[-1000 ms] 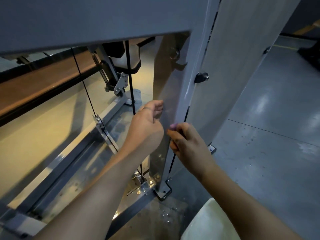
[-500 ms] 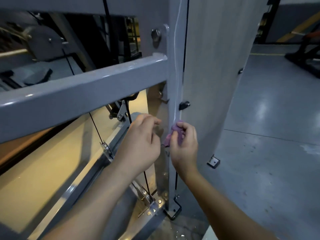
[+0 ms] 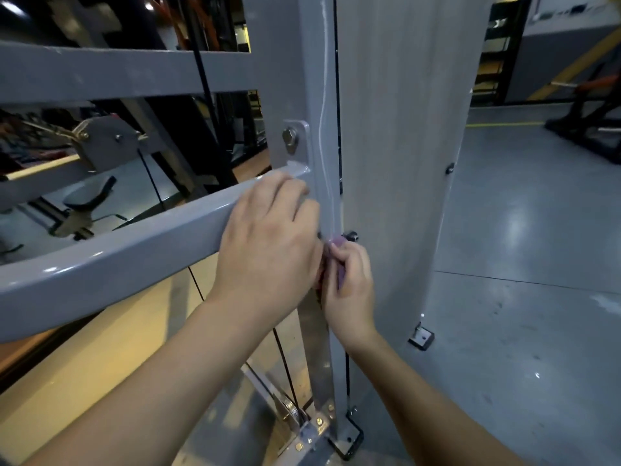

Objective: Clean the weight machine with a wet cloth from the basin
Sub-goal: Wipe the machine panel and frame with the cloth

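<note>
Right, the purple cloth is bunched in the right hand, fingers curled tight round it, and pressed against the grey upright post of the weight machine, just below the crossbar joint. The left hand rests over the end of that crossbar, fingers close together and laid across the top, slightly blurred. Both forearms reach up from below. Beside the post stands a pale panel; a glossy grey floor spreads out to the right.
</note>
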{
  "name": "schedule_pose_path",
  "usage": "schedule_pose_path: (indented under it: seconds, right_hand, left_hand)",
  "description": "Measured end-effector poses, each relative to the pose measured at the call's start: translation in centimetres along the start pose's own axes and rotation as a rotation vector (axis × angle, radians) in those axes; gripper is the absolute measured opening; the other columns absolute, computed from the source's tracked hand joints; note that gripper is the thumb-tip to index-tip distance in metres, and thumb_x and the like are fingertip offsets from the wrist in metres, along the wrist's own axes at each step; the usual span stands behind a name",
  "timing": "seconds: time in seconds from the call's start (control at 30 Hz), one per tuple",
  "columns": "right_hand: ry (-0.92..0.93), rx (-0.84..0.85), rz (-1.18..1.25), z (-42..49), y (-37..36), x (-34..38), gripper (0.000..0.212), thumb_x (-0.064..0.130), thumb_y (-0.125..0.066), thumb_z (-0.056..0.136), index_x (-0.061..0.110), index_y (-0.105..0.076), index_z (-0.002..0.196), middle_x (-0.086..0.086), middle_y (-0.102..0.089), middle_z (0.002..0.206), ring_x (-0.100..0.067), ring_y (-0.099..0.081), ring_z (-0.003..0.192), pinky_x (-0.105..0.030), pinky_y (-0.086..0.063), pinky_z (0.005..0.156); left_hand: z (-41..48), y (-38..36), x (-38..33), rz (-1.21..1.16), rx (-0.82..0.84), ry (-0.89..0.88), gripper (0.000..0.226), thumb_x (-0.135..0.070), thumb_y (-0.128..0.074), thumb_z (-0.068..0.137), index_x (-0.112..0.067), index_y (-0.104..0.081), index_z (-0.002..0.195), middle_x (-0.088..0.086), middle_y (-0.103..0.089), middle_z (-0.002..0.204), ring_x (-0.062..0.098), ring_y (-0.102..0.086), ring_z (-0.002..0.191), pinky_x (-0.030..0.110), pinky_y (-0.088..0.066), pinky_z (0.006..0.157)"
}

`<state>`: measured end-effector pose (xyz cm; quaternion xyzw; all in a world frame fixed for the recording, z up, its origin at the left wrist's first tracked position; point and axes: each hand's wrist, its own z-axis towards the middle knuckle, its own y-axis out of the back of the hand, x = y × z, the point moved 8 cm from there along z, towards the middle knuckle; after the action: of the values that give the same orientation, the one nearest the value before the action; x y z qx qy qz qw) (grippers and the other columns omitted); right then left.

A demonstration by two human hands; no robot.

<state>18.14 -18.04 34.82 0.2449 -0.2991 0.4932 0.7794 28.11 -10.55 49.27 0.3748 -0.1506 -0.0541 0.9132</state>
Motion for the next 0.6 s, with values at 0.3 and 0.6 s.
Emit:
schedule_pose_path:
  seconds: [0.3,0.6]
  right_hand:
    - [-0.033,-0.019,0.041,0.8,-0.1,0.9,0.015,-0.003,-0.048,0.103,0.006,-0.058,0.098,0.002,-0.051,0.101,-0.012,-0.059,0.074,-0.016,-0.050,0.065]
    - [-0.009,0.010,-0.033,2.5,0.2,2.5,0.016,-0.004,-0.050,0.101,0.006,-0.060,0.094,0.000,-0.054,0.093,-0.009,-0.059,0.082,-0.010,-0.044,0.076]
  left_hand:
    - [0.1,-0.1,1.5,0.248,0.018,0.246,0.057,-0.018,-0.050,0.094,-0.003,-0.039,0.148,0.015,-0.051,0.123,0.036,-0.048,0.110,0.045,-0.036,0.097]
    - [0.1,-0.4,1.2,0.315,0.011,0.232,0.043,-0.017,-0.039,0.095,-0.003,-0.045,0.136,0.015,-0.051,0.120,0.035,-0.046,0.108,0.044,-0.035,0.095]
